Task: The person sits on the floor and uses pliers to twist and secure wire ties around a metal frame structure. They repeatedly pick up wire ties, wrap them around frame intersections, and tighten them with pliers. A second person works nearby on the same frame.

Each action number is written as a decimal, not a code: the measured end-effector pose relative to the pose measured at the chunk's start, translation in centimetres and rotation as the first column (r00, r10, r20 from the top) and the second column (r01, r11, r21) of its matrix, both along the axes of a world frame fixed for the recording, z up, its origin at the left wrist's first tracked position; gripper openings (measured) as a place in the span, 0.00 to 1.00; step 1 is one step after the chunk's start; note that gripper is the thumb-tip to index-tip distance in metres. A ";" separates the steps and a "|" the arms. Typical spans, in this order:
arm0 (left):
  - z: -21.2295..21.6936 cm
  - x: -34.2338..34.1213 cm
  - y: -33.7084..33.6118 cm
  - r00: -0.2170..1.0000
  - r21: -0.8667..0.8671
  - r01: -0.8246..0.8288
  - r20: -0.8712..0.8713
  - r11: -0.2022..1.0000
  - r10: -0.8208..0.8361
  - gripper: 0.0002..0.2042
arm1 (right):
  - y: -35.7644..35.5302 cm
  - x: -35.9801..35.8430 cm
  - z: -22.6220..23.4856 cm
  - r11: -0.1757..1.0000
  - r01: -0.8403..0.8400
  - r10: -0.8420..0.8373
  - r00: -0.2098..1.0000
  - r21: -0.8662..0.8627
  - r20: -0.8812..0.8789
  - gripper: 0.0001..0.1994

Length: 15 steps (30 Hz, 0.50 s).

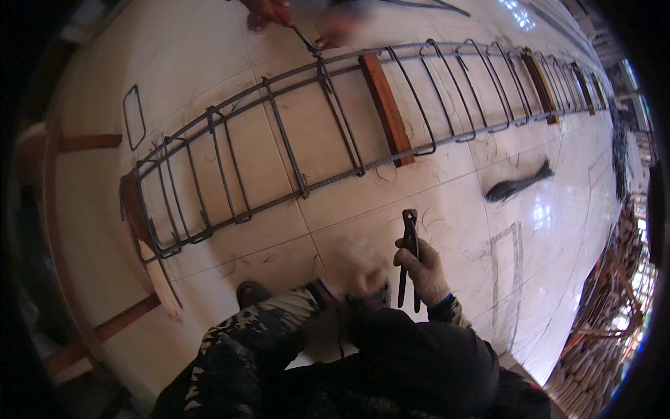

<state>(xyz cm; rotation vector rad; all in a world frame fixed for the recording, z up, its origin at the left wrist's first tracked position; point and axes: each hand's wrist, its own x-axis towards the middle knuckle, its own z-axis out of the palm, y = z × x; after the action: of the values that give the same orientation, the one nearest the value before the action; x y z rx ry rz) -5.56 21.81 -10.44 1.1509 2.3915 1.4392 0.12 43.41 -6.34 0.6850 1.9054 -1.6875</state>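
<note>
My right hand [427,274], in a pale knitted glove, is closed round the dark handles of a pair of end-cutting pincers [410,227]. Their jaws point up toward the steel cage. Beside it, over my lap, my left hand [361,269] is smeared by motion, so its fingers and anything in them are unclear. Beyond both hands lies a long reinforcing-bar cage [303,193], with rectangular stirrups along its ribbed bars. Neither hand touches it. At its far side, a co-worker's hand [265,10] holds a red-handled tool [301,35] against a bar; another hand [338,29] is blurred nearby.
Wooden blocks [386,108] sit crosswise at the cage. A dark bundle of wire [520,185] lies on the tiled floor to the right, a loose stirrup [128,126] at far left. Wooden bars [91,142] stand at the left edge; stacked brown pieces [586,366] fill the lower right.
</note>
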 end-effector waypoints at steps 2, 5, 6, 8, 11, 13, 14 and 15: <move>-0.7 -2.7 -2.9 0.924 -0.133 -0.281 -0.306 0.950 0.231 0.09 | -0.2 0.7 0.1 0.974 0.087 -0.045 0.979 -0.211 0.198 0.20; 0.8 -8.9 -4.0 0.804 -0.186 -0.590 -0.226 0.785 0.551 0.15 | -1.6 4.8 -0.5 0.867 0.076 0.058 0.966 -0.492 0.253 0.24; 2.5 -11.0 -3.7 0.792 -0.234 -0.605 -0.076 0.761 0.606 0.18 | -1.9 6.6 -1.3 0.815 0.061 0.088 0.970 -0.576 0.227 0.25; 4.3 -13.6 -3.3 0.811 -0.441 -0.504 0.052 0.742 0.582 0.23 | -1.6 8.3 -2.4 0.808 0.003 0.190 0.945 -0.590 0.266 0.28; 5.0 -15.4 -3.5 0.835 -0.637 -0.415 0.017 0.650 0.550 0.29 | -1.4 4.1 -1.4 0.799 -0.067 0.197 0.968 -0.598 0.155 0.22; 5.6 -16.2 -1.8 0.861 -0.628 -0.366 0.050 0.686 0.505 0.29 | -0.8 0.8 -3.0 0.848 -0.233 0.314 0.944 -0.476 0.098 0.20; 6.0 -16.6 -1.2 0.873 -0.629 -0.344 0.060 0.697 0.485 0.29 | -0.7 -0.7 -3.8 0.854 -0.315 0.377 0.923 -0.414 0.075 0.19; 5.8 -16.9 -1.0 0.862 -0.639 -0.324 0.104 0.697 0.496 0.29 | -1.0 -2.1 -4.3 0.831 -0.360 0.415 0.909 -0.424 0.041 0.19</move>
<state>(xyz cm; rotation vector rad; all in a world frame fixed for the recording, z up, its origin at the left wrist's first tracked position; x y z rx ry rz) -22.43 20.78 -4.68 0.2411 2.6865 0.7021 -2.02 42.37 -10.61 0.2136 1.4098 -1.6471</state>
